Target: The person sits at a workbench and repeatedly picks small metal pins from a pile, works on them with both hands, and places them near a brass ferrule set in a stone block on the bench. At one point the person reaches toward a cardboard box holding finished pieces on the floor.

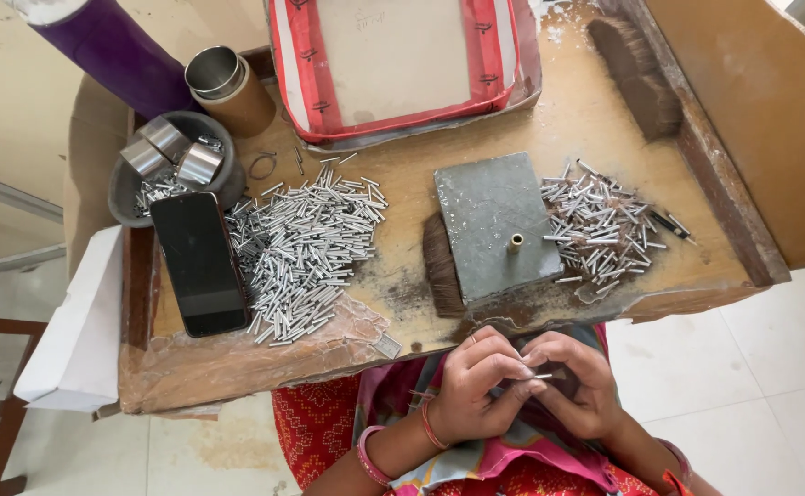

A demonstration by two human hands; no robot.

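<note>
A worn wooden work table (595,110) stands over a pale tiled floor, with a raised wooden edge at its far right side. Seen from the head camera, a big heap of small metal tubes (306,248) lies left of the middle, beside a black phone (200,262) and a dark bowl (177,174) holding some wider metal rings. A grey metal block (494,225) with a small brass peg (515,242) standing in it sits in the centre, and a smaller pile of tubes (600,230) lies just at its right. Close to the body, below the table edge, the left hand (481,386) and the right hand (582,386) meet over the lap. The fingers of both are curled nearly closed, and between their tips they pinch one thin metal tube (540,376), held about level. To my judgement the person is working on this single piece by hand now; the following move would need fine, steady fingertips, because the tube is so thin and slips easily
</note>
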